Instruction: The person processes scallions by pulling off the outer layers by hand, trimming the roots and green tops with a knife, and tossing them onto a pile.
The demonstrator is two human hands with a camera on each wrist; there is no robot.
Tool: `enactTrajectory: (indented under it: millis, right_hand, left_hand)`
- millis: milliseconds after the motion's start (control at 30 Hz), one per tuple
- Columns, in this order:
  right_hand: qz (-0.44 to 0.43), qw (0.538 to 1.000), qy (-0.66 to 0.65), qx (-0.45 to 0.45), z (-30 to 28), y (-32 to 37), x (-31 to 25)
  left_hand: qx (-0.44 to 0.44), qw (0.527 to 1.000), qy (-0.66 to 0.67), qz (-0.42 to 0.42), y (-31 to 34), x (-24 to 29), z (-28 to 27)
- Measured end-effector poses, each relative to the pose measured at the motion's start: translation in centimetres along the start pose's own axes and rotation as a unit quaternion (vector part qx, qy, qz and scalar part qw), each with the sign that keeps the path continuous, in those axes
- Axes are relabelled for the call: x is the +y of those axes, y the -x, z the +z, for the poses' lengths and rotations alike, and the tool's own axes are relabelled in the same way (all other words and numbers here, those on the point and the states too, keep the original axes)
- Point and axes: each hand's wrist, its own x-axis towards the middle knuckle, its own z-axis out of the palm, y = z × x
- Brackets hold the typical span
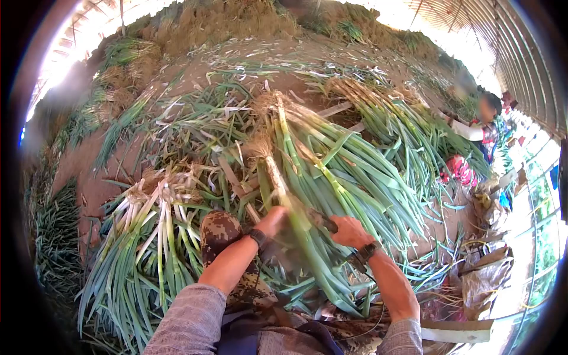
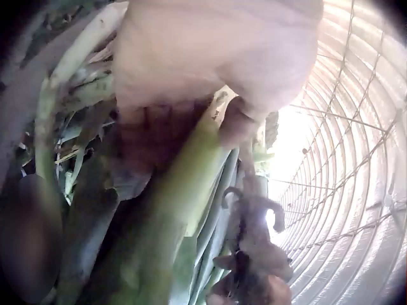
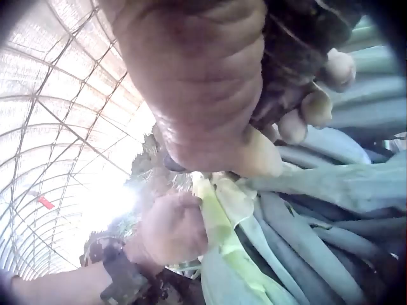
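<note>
My left hand grips a thick green onion around its stalk. Its roots point away from me, and its green leaves hang between my arms. In the left wrist view the fingers curl round the pale green stalk. Just right of that stalk, my right hand is curled around a dark object whose kind I cannot tell. The right wrist view shows the right thumb close over the onion's pale leaf bases, with the left hand beside them.
A bundle of green onions lies at my left knee. More long onions spread ahead and right, with loose leaves on the soil. Another person sits at the far right. A pale board lies at the lower right.
</note>
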Motion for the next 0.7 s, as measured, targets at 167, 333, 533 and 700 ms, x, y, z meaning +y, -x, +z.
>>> enactTrajectory:
  millis: [167, 333, 533, 700]
  right_hand:
    - [0.011, 0.999, -0.032, 0.009, -0.2, -3.8, -1.7]
    - [-0.034, 0.998, -0.053, -0.009, -1.5, -5.5, -4.1]
    - [-0.012, 0.998, -0.026, -0.051, -2.7, -2.4, -4.4]
    - [-0.012, 0.997, -0.044, -0.056, -2.6, 3.6, -3.4]
  left_hand:
    - [-0.031, 0.994, 0.092, 0.039, -1.3, -3.3, -1.9]
    - [-0.054, 0.990, 0.125, 0.041, 3.1, -0.4, 1.1]
    - [0.068, 0.974, 0.172, 0.133, 0.0, -0.5, 0.2]
    - [0.195, 0.927, 0.265, 0.177, -1.6, 2.4, -1.4]
